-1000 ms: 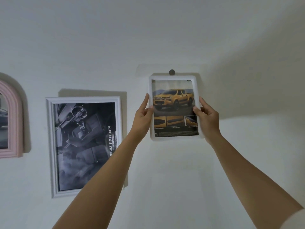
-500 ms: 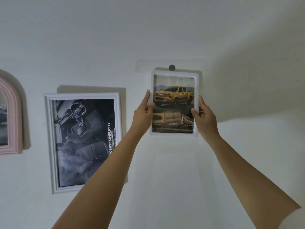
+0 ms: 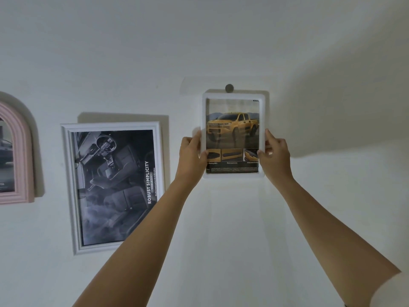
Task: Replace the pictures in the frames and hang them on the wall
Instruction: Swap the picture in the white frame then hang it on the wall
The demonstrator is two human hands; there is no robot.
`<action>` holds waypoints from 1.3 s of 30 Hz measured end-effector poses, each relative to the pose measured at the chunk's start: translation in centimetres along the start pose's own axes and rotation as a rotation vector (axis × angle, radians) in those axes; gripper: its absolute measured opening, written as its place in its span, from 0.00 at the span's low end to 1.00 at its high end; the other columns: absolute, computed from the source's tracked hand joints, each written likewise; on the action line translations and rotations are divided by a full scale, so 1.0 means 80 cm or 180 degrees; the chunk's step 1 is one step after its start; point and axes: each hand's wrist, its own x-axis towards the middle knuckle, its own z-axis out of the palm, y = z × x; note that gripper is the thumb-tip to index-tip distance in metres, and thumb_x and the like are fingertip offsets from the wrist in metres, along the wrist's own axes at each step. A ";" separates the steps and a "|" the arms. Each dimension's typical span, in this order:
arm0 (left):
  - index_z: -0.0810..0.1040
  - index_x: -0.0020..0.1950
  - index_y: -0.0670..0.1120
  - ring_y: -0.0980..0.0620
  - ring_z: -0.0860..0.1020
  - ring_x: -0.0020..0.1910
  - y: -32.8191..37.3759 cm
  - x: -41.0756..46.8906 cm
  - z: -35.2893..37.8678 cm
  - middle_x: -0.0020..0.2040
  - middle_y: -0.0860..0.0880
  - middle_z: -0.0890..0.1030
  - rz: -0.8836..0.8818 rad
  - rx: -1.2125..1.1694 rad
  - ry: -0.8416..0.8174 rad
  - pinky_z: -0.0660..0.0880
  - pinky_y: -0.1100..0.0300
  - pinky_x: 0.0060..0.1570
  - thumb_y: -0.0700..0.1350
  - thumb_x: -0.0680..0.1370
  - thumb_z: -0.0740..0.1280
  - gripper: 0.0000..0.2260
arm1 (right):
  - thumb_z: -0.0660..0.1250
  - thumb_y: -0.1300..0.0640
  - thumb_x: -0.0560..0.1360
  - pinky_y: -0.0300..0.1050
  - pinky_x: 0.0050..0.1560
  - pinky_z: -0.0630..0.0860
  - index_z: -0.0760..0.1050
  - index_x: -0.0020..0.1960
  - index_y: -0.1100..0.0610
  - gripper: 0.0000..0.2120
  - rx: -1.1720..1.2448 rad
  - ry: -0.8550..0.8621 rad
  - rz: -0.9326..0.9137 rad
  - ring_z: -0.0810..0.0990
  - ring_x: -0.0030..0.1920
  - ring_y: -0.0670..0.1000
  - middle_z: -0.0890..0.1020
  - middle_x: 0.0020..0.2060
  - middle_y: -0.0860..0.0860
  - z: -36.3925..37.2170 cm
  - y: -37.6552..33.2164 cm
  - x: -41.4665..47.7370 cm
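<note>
L hand (image 3: 191, 156) + R hand (image 3: 276, 156) grip 1 truck frame (image 3: 232, 129); 2 other frames (image 3: 115, 185) beside.

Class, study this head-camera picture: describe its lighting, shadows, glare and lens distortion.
Head view: dim light; shadows lie above and right of the large white frame, itself skewed by the wide lens, and the pink arched frame; a pale haze veils the upper glass of the small white frame.

White frame (image 3: 233, 95), yellow truck picture (image 3: 232, 127)

White frame (image 3: 233, 94) w/ yellow pickup pic (image 3: 232, 127) – upright, against wall (image 3: 332, 196), top edge just under round hook (image 3: 229, 87)
</note>
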 end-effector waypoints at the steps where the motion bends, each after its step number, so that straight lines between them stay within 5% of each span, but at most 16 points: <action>1: 0.61 0.73 0.48 0.54 0.71 0.54 0.002 0.000 -0.001 0.55 0.49 0.66 -0.0029 -0.0043 0.0006 0.69 0.79 0.41 0.39 0.79 0.62 0.24 | 0.63 0.68 0.75 0.37 0.54 0.72 0.60 0.73 0.57 0.28 -0.0006 0.0013 0.0002 0.72 0.51 0.49 0.69 0.56 0.58 0.000 -0.001 0.001; 7: 0.65 0.71 0.46 0.51 0.74 0.55 0.001 -0.003 -0.011 0.56 0.47 0.69 -0.0093 -0.0153 0.0036 0.74 0.65 0.52 0.37 0.78 0.63 0.22 | 0.63 0.68 0.75 0.36 0.51 0.71 0.61 0.73 0.57 0.29 -0.0064 0.0028 -0.0002 0.73 0.48 0.50 0.70 0.55 0.59 0.007 -0.004 -0.003; 39: 0.63 0.72 0.47 0.52 0.73 0.55 0.003 -0.012 -0.009 0.58 0.46 0.70 -0.0146 -0.0228 0.0172 0.74 0.62 0.53 0.38 0.77 0.64 0.24 | 0.63 0.69 0.75 0.41 0.55 0.73 0.62 0.72 0.58 0.28 -0.0004 0.0069 -0.0010 0.72 0.51 0.49 0.71 0.57 0.59 0.002 -0.013 -0.011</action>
